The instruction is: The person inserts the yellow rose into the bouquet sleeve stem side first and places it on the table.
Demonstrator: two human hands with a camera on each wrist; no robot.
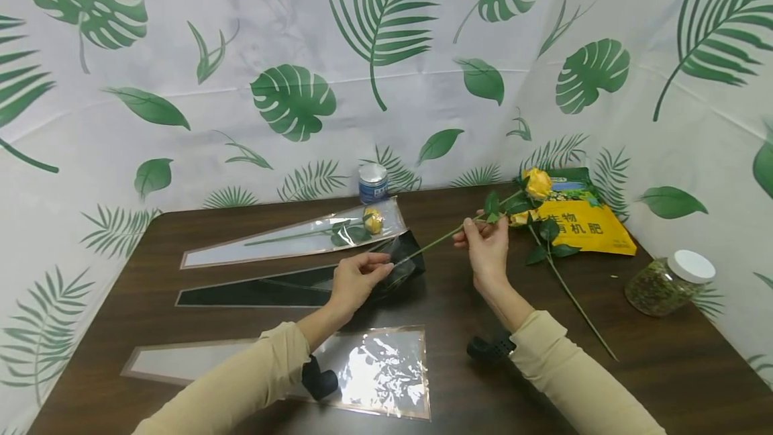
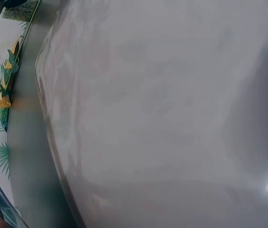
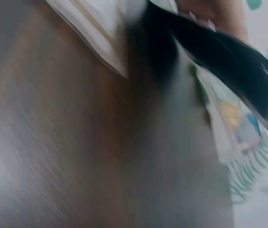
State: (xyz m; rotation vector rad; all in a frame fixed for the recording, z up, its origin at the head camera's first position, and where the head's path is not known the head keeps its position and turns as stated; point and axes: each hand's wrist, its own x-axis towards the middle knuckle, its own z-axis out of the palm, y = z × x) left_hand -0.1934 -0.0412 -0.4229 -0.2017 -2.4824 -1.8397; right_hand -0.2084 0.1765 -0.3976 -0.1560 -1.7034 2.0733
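My left hand (image 1: 356,280) pinches the open end of a black flower sleeve (image 1: 260,291) lying across the table. In my right hand (image 1: 489,247) I hold the stem of a yellow rose (image 1: 537,184), its bloom up at the right. The lower stem (image 1: 435,244) slants down left into the sleeve's raised mouth; its tip is hard to make out there. Black sleeve film (image 3: 224,57) also shows, blurred, in the right wrist view. A second yellow rose, with its green stem (image 1: 576,304), lies beside my right hand.
Behind lies a transparent-and-white sleeve (image 1: 217,257) with a yellow rose (image 1: 373,221) in it. Another pale sleeve (image 1: 386,371) lies in front, under my left forearm. A blue tin (image 1: 373,184), a yellow fertilizer bag (image 1: 592,227) and a white-lidded jar (image 1: 661,287) stand around the table (image 1: 459,388).
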